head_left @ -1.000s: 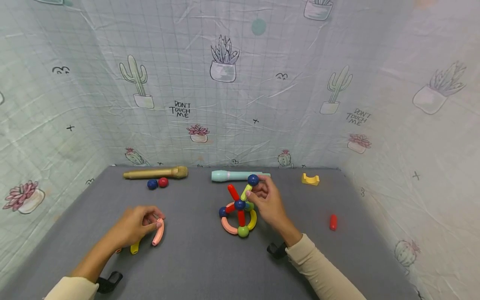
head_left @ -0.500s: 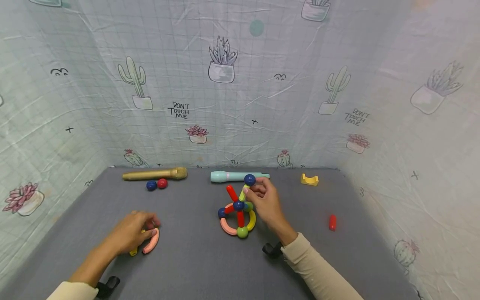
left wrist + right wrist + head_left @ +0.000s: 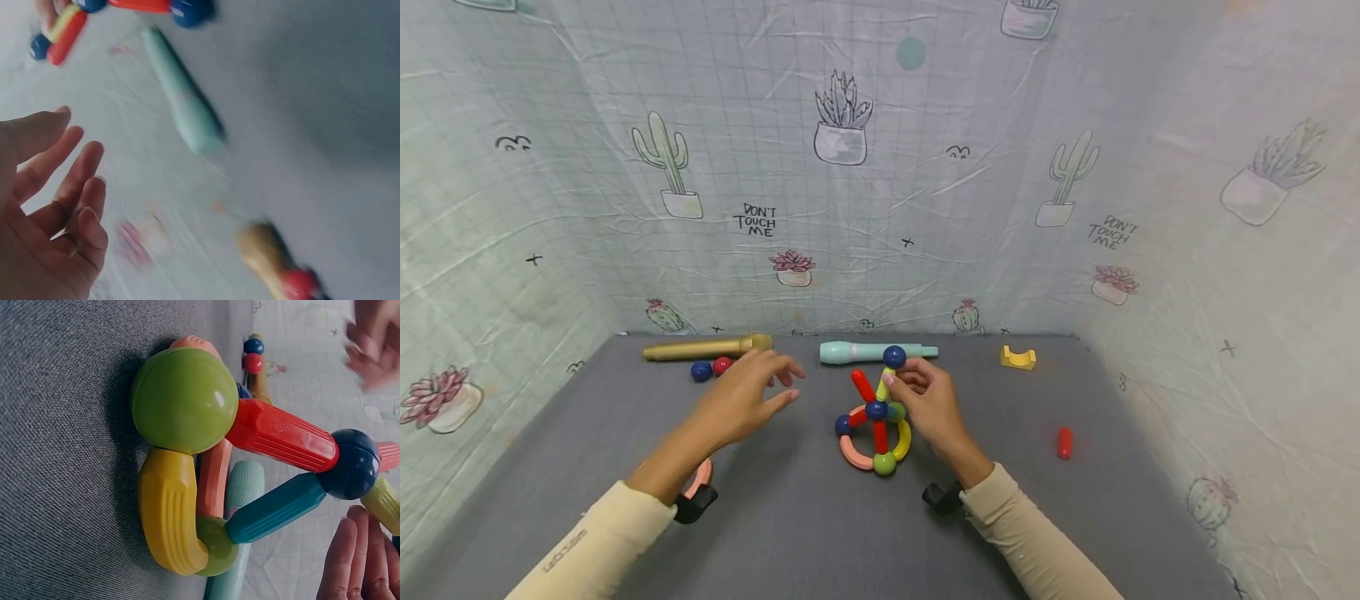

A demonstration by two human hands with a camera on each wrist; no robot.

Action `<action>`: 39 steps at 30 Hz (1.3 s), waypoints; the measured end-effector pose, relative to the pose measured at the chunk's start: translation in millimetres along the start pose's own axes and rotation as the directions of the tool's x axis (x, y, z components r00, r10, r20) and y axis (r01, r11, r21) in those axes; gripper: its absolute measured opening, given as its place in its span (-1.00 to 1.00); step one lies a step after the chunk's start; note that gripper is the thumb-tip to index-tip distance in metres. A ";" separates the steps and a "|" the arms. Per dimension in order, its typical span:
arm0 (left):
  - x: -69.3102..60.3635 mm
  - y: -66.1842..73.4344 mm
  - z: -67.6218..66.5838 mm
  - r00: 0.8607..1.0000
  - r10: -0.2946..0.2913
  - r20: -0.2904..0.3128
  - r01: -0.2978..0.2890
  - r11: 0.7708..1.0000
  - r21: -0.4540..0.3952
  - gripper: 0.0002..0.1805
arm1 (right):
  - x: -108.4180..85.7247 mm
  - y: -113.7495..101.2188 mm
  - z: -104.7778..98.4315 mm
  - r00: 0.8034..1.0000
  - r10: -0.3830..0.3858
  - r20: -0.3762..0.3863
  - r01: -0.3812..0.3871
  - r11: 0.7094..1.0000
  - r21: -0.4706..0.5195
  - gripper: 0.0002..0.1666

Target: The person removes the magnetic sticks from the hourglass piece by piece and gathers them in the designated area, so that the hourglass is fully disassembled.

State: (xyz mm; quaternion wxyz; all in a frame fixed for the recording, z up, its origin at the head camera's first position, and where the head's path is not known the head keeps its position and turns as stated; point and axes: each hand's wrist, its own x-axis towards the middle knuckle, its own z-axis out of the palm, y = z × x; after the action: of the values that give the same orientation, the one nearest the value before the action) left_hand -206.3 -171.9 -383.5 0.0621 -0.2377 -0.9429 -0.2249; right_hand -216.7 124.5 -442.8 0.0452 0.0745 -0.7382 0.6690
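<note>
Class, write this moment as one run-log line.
left hand: above table, holding nothing | right hand: pinching yellow-green rod on ball-and-rod structure | blue ball: at rod's upper end | loose red rod: on table

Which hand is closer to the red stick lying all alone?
Right. The right hand is left of the red stick, at the ball-and-stick frame; the left hand is farther away, on the frame's other side.

Soft light, faint shadows on the bench (image 3: pixel 820 542); left-wrist view blurs the mint-green microphone (image 3: pixel 185 103); a green ball (image 3: pixel 181 403) glints.
</note>
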 end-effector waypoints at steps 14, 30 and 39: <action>84.9 66.3 32.1 0.972 0.228 0.053 -0.222 0.969 -0.107 -0.52 | 1.6 5.5 -1.3 0.998 -0.032 0.047 0.030 0.999 0.041 -0.77; 82.1 56.6 28.2 0.974 0.176 -0.142 -0.195 0.972 -0.129 -0.59 | 1.2 3.2 -1.2 0.998 -0.038 0.053 0.036 0.999 0.040 -0.74; 51.6 1.4 0.1 0.985 0.038 -0.166 -0.045 0.998 -0.038 -0.58 | -1.1 1.1 -2.2 0.998 -0.018 0.053 0.017 0.999 0.034 -0.72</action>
State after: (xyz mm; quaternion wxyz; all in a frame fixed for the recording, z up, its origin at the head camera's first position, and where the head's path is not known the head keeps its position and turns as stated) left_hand -251.0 -149.0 -371.5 0.1398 -0.2391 -0.9245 -0.2620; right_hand -215.9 126.8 -443.8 0.0303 0.0994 -0.7272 0.6785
